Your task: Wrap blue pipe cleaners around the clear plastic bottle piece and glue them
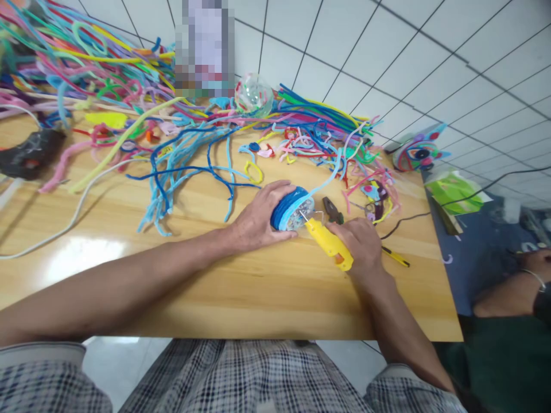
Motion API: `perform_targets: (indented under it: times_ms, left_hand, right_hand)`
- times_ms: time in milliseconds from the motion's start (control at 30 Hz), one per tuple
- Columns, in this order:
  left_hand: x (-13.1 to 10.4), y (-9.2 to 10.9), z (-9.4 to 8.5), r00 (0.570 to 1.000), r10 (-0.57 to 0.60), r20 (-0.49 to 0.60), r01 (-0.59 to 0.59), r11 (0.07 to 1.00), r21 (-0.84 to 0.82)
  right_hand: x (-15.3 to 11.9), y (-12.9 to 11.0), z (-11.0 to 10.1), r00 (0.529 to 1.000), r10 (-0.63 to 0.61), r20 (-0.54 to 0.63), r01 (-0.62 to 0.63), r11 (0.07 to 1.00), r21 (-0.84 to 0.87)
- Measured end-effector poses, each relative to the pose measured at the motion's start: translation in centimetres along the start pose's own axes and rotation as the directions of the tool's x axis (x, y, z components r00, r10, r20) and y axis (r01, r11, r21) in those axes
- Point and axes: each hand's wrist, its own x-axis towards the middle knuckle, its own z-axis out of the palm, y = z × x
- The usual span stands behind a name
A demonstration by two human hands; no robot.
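Note:
My left hand (pixel 262 221) is wrapped round a clear plastic container (pixel 300 215) that lies tilted on the table. Bands of dark blue and light blue pipe cleaner (pixel 284 211) circle its side, and one light blue end (pixel 329 178) trails up and away. In my right hand (pixel 359 244) is a yellow hot glue gun (pixel 329 244), its thin metal tip at the container's clear end face. Whether the tip touches it, I cannot tell. A dark hand tool (pixel 331 210) lies just beyond my right fingers, and a yellow utility knife (pixel 396 257) to their right.
Loose pipe cleaners (pixel 181 155) in many colours cover the table's far side. A clear ball-like container (pixel 253 94) and a decorated cup (pixel 415 154) stand at the back. A black device (pixel 32 152) sits left, with a white cord (pixel 80 209). Another person's arm (pixel 510 287) is at right.

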Motion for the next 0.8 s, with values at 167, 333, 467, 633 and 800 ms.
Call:
perform_targets:
  times_ms: [167,333,467,633,800]
  left_hand:
    - [0.10,-0.42,0.09,1.000,0.022,-0.017,-0.022,1.000,0.005]
    - [0.14,-0.56,0.03,0.997,0.074,-0.039,-0.073,0.997,0.023]
    - [0.21,-0.58,-0.01,0.998,0.058,-0.017,-0.058,0.997,0.046]
    - [0.28,-0.63,-0.04,0.999,0.041,-0.010,-0.040,0.998,0.050]
    - [0.30,-0.91,0.02,0.997,0.074,-0.022,-0.073,0.996,0.043]
  right_hand:
    - [0.22,0.21,0.06,0.999,0.041,0.012,-0.040,0.994,-0.103]
    - [0.63,0.00,0.54,1.000,0.010,0.005,-0.010,0.997,-0.075]
    - [0.53,-0.23,0.69,0.999,0.012,0.031,-0.011,0.999,-0.049]
    - [0.27,-0.01,0.63,0.997,0.065,0.044,-0.062,0.996,-0.065]
    - [0.48,-0.47,0.47,0.998,0.034,0.061,-0.030,0.997,-0.065]
